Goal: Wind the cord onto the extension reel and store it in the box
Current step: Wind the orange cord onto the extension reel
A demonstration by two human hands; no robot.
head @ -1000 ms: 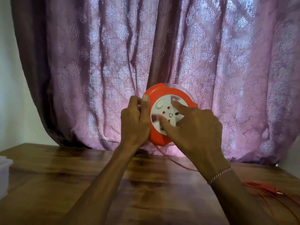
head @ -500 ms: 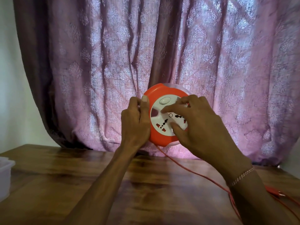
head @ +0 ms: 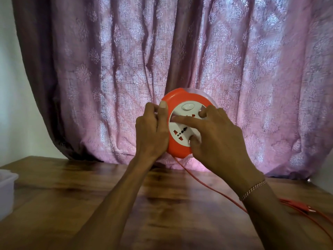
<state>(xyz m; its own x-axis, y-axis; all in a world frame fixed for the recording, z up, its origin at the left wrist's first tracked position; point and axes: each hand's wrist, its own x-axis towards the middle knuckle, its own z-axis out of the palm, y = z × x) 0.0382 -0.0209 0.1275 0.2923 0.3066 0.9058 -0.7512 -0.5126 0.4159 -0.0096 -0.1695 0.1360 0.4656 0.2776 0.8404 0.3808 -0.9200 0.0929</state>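
Reel (head: 177, 123) x1 held up by 2 hands, left (head: 152, 131), right (head: 216, 139); 1 cord (head: 212, 190).

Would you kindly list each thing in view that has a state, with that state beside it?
extension reel: held upright above the table, socket face toward the camera
cord: partly unwound, trailing from the reel's underside across the table
left hand: gripping the reel's left rim
right hand: fingers spread on the white socket face
box: on the table at far left, open, contents not visible
curtain: drawn shut
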